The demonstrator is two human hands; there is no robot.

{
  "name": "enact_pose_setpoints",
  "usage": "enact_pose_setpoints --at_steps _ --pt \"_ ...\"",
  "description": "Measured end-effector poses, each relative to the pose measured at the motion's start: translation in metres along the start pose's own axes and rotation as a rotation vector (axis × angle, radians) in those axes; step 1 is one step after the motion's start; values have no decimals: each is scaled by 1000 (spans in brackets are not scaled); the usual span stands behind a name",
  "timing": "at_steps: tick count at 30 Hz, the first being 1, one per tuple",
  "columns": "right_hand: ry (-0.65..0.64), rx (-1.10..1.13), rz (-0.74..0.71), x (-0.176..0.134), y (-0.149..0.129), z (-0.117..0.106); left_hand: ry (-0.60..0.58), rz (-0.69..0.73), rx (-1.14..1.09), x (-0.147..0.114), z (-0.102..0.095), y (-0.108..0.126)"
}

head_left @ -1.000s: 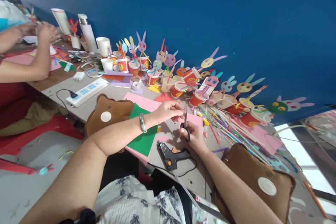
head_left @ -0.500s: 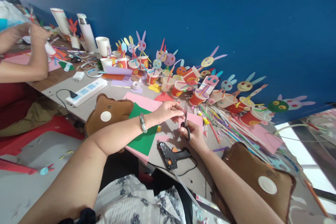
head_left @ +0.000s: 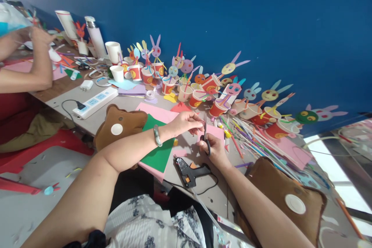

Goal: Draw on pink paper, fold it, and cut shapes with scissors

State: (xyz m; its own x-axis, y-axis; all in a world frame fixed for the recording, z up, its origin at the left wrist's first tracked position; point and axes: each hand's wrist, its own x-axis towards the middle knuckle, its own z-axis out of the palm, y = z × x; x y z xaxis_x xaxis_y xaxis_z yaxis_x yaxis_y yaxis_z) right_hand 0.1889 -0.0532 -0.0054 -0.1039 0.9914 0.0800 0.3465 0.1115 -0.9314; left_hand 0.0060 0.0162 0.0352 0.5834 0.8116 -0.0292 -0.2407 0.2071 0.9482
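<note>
In front of me my right hand [head_left: 214,150] grips a pair of black-handled scissors [head_left: 207,139], blades pointing up and away. My left hand [head_left: 189,122], with a jade-like bangle on its wrist, has thumb and fingers pinched together right beside the blades. Whatever it holds is too small to make out. Beneath the hands lie a green paper sheet [head_left: 158,151], pink paper [head_left: 180,153] and small scraps. A black glue gun [head_left: 190,172] rests on the table just below my right hand.
Paper cups with rabbit figures [head_left: 192,97] line the blue wall. Colored sticks [head_left: 247,135] lie to the right. Brown cushions [head_left: 122,122] flank my arms. A power strip [head_left: 97,102] sits left, and a co-worker's hands [head_left: 40,35] are busy at far left.
Both my hands stay almost still by the scissors. Near the white cup, the raised purple sheet and the orange one no longer show; a light blue sheet now lies over a purple stack.
</note>
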Motion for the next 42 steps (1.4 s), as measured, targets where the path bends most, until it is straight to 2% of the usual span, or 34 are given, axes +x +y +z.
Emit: enact_pose_setpoints --at_steps 18,27,42 --pt "22 26 42 0 -8 2 14 39 30 3 -2 -2" --pt "29 33 33 -1 -8 1 -54 29 71 3 -3 -2" --pt "33 59 43 0 -7 1 1 46 85 4 -4 -4"
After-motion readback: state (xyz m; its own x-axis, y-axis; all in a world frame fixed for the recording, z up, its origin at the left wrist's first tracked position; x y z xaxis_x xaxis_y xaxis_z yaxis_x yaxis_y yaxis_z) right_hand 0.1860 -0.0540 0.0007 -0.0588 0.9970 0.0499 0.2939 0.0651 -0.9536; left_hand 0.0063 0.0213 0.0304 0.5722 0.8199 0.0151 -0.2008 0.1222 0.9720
